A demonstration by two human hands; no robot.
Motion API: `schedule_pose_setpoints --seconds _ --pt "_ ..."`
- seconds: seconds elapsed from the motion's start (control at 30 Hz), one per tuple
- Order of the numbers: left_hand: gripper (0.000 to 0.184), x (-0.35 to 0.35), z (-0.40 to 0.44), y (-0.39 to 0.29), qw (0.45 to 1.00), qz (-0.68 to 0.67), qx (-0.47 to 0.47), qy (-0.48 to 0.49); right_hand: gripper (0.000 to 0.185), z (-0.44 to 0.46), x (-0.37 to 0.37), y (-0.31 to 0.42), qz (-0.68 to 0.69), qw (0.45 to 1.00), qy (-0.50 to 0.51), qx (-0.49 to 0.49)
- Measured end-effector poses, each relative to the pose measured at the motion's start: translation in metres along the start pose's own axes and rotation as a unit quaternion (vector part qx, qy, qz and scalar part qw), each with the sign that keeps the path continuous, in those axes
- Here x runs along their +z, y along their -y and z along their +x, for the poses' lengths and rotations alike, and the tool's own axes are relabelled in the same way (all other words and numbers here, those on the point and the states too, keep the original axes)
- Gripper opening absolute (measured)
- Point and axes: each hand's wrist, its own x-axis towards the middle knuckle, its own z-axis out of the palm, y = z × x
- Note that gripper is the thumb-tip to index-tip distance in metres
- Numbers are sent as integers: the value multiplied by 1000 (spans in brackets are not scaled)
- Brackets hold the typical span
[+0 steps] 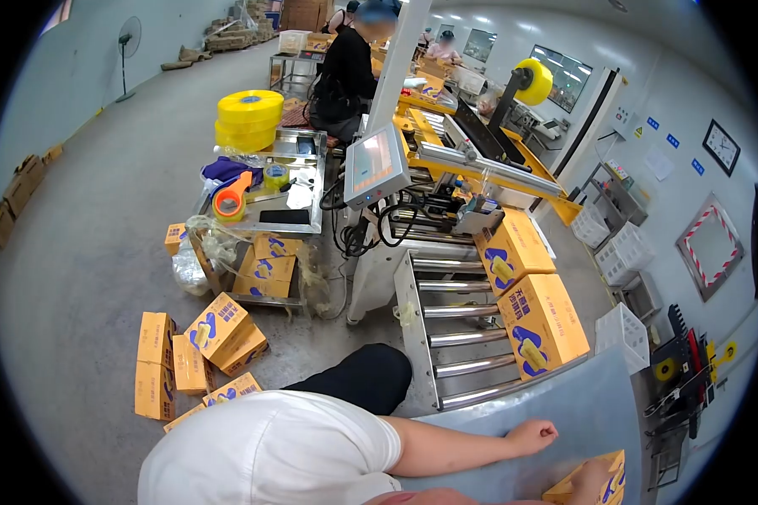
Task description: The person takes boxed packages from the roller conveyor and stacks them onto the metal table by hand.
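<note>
View: head camera, looking forward and down.
Left hand (pixel 532 438): fingers curled inward, clenched loosely, no item visible in it; positioned above or on the grey-blue tabletop (pixel 600 406).
Right hand (pixel 594 481): placed against the work carton (pixel 560 490); grip cannot be determined, as the fingers are indistinct near the frame edge.
Work carton location: lower right, at the tabletop, yellow-orange with blue print; probably tilted, though the cropped view limits certainty.
Roller conveyor (pixel 461 312): beyond the tabletop; carries the near carton (pixel 543 326) and the far carton (pixel 518 252), arranged end to end along its right side.
Display unit (pixel 377 167): mounted left of the conveyor, screen lit.
Metal tray (pixel 313 189): left of the display unit; holds yellow tape rolls (pixel 250 119) and an orange tape dispenser (pixel 230 202).
Floor cartons (pixel 217 330): grouped at lower left, some stacked, some leaning.
Co-worker (pixel 345 76): dark clothing, beyond the tray.
</note>
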Motion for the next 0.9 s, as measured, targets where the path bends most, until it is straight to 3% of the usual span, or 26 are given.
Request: schedule_pose_setpoints --seconds 0.17,0.27,0.47,0.57,0.67,0.7,0.77,0.8,0.9 --pt "20 5 -5 2 1000 4 10 15 37 73 108 -65 172 970 -171 -27" --pt "18 6 -6 0 999 9 -5 32 42 90 120 -70 435 889 -139 42" --pt "22 1 -11 -16 998 -8 -27 54 68 110 138 -112 472 876 9 96" --pt "23 18 4 25 991 -120 -19 -51 75 81 98 -67 527 832 -1 171" --pt "24 9 1 11 984 -82 -15 -160 73 71 85 -44 626 768 -32 136" --pt "28 3 0 6 983 -111 -17 -142 74 71 86 -43 652 748 -31 119" --pt "33 5 2 1 967 -68 24 -246 74 72 90 -41 701 708 -29 85" --pt "36 6 3 0 953 -46 44 -296 69 73 93 -45 677 728 -62 89" --pt "48 -9 0 -11 964 -68 -5 -257 58 85 95 -73 624 765 -121 107"
